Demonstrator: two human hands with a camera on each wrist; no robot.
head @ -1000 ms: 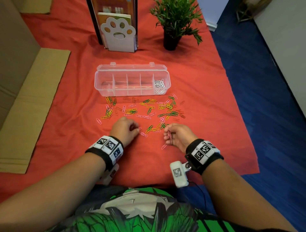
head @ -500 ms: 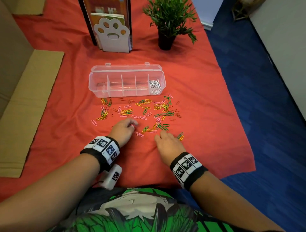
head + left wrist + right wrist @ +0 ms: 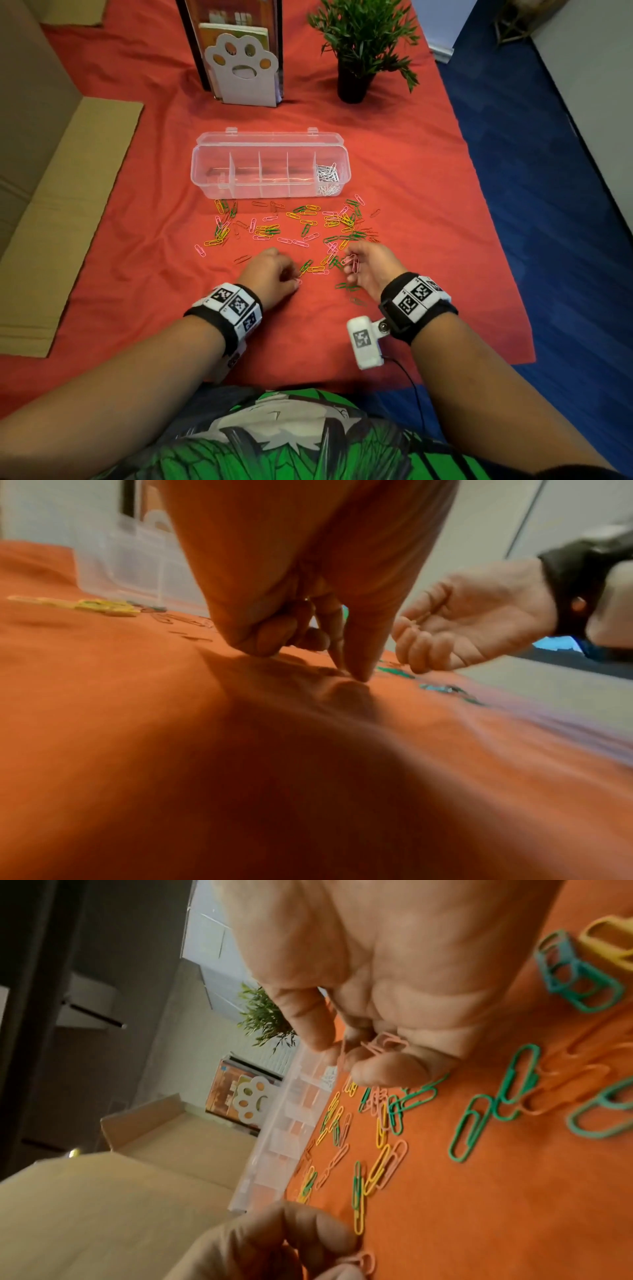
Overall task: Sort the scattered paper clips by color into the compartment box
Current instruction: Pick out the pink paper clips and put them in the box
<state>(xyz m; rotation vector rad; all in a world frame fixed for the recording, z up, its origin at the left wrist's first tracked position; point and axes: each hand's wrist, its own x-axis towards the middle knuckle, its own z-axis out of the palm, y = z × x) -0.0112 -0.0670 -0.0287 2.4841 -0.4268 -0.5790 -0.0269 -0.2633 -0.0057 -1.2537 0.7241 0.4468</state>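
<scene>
Sorting clips on the tabletop
Right hand [image 3: 371,265] grip holds pink clips [image 3: 380,1045]; left hand [image 3: 270,274] grip pinches a pink clip [image 3: 365,1260].

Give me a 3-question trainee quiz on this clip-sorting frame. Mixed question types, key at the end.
1. True or false: every compartment of the compartment box already holds paper clips.
2. Which colour of clips does the right hand hold? A) green B) pink C) yellow
3. Fill in: the left hand pinches at a pink clip lying on the ____ cloth.

Key:
1. False. Only the rightmost compartment holds clips, the white clips; the others look empty.
2. B. The pink clips sit between its thumb and fingers.
3. Red.
</scene>
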